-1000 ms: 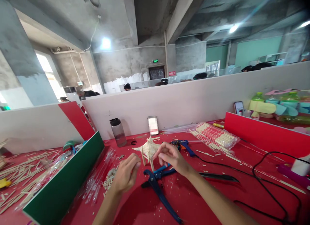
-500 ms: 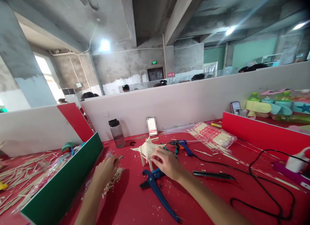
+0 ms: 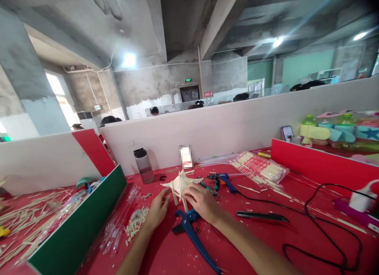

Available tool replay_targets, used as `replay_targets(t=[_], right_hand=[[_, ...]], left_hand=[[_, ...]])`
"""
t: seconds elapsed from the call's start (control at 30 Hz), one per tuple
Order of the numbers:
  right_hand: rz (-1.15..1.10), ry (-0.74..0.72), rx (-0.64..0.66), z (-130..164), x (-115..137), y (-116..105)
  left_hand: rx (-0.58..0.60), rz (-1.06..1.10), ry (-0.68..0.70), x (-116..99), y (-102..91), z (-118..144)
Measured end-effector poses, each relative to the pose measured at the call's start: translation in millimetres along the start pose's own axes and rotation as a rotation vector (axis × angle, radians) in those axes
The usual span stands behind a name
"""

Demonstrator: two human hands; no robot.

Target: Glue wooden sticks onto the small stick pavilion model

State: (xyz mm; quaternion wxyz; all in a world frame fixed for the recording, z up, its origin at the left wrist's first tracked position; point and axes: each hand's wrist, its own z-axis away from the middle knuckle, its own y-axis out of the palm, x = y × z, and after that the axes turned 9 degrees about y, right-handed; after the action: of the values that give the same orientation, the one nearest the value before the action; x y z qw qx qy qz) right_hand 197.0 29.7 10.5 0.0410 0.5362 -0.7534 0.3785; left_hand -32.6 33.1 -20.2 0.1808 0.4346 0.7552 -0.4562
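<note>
Stick model (image 3: 180, 183) stands between the fingers (image 3: 192, 192), those of the left hand (image 3: 159, 208) loosely bent, apparently empty, those of the right hand (image 3: 204, 202) alongside, grip unclear; positioning seems underway, calling for gentle, even contact.

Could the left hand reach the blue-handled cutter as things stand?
Probably yes: the cutter lies just beside the left hand, and nothing visible on the red tabletop stands between them.
</note>
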Motion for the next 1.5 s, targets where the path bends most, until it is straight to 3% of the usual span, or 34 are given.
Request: replay_targets(t=[0.3, 0.83, 1.03, 1.37, 1.5], right_hand=[[-0.007, 0.034, -0.006, 0, -5, -3], [-0.025, 0.003, 0.049, -1, -20, -24], [-0.042, 0.065, 0.013, -2, -26, -29], [-0.057, 0.266, 0.092, 0, -31, -24], [-0.007, 0.248, 0.114, 0, -32, -24]], left_hand=[[0.089, 0.127, 0.050, -7, 8.4, -2], [0.090, 0.045, 0.114, -11, 4.0, 0], [0.093, 0.029, 0.120, -15, 1.9, -1], [0.040, -0.002, 0.086, -14, -0.8, -1], [0.011, -0.007, 0.091, -12, -0.4, -1]])
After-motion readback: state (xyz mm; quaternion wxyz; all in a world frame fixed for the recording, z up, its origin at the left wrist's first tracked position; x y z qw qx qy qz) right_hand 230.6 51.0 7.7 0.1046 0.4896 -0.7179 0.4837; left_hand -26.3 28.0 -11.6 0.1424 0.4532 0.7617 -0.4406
